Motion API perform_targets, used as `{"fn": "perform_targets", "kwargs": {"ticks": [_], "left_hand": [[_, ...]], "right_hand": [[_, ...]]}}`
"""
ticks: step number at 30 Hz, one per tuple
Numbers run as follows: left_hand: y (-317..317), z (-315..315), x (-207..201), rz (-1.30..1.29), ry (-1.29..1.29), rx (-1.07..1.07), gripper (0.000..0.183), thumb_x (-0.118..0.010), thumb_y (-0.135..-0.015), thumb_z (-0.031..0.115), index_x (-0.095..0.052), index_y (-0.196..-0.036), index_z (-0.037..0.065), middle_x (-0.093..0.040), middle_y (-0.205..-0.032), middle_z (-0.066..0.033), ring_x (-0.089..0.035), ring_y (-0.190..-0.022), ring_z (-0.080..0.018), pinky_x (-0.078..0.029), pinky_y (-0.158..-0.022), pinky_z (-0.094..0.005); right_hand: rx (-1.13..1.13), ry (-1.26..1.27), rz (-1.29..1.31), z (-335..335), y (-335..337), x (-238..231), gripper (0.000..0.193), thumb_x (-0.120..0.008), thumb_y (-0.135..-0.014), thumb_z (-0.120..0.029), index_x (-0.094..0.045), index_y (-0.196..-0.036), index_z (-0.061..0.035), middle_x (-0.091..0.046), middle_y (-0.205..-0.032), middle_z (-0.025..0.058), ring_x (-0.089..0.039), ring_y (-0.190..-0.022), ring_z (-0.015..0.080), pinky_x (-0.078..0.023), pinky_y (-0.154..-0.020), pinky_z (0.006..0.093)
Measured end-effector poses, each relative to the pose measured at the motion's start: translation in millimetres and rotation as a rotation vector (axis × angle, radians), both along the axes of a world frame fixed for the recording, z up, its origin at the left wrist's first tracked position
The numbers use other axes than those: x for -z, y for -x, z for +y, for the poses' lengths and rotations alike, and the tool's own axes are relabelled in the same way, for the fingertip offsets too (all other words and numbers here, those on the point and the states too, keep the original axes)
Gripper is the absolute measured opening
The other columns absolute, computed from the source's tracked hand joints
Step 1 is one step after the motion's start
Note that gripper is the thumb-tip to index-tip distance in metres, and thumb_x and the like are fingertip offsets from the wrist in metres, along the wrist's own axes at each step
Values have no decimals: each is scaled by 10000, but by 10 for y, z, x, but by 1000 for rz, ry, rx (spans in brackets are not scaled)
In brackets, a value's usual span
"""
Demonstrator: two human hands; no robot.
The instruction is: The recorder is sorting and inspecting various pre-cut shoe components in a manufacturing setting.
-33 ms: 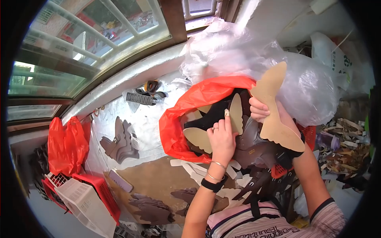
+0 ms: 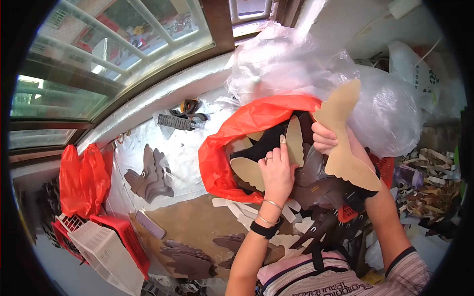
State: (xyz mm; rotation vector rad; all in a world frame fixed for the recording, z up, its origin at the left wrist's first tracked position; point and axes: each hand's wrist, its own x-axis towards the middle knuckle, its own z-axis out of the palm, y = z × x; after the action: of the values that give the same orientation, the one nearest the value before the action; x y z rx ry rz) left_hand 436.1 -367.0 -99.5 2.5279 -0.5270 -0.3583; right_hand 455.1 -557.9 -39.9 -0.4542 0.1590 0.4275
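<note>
A tan, wing-shaped cut piece with scalloped edges is pinched upright in my right hand, over the right side of an open red plastic bag. My left hand reaches into the bag's mouth with its fingers stretched out, wrapped at one fingertip. Those fingers lie over a black piece, between a tan-faced piece and another tan-faced piece. Their lower ends are hidden. Dark brown cut pieces lie right beside my left hand.
Scissors and a grey ridged strip lie behind the bag's left side. Dark stacked pieces, a phone and a red basket are to the left. Clear plastic bulges behind; scraps heap at right.
</note>
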Motion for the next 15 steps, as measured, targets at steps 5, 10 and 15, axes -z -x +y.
{"fn": "perform_targets", "kwargs": {"ticks": [5,10,15], "left_hand": [[-372,300,114,-252,339,-317,197,-596,-879,123,-595,-1026,-8,-533,-921,-168,-507,-884,-341,-421,-790,-425],[-781,745,225,-47,81,-381,159,-527,-818,7,-542,-971,-32,-601,-820,-245,-570,-782,-429,-447,-693,-500],[-938,985,316,-28,49,-242,211,-476,-748,-70,-557,-941,-54,-620,-833,-272,-593,-799,-442,-467,-711,-505]], "right_hand": [[118,-236,142,67,42,-149,260,-338,-1021,-175,-472,-1165,-5,-354,-658,-6,-318,-548,77,-308,-551,200],[39,-344,34,113,-28,-30,317,-312,-1025,-166,-416,-1263,15,-371,-664,4,-322,-554,79,-311,-550,200],[-2,-307,49,134,-11,91,222,-396,-1004,-237,-485,-872,-82,-415,-666,-7,-350,-533,53,-316,-534,190]]}}
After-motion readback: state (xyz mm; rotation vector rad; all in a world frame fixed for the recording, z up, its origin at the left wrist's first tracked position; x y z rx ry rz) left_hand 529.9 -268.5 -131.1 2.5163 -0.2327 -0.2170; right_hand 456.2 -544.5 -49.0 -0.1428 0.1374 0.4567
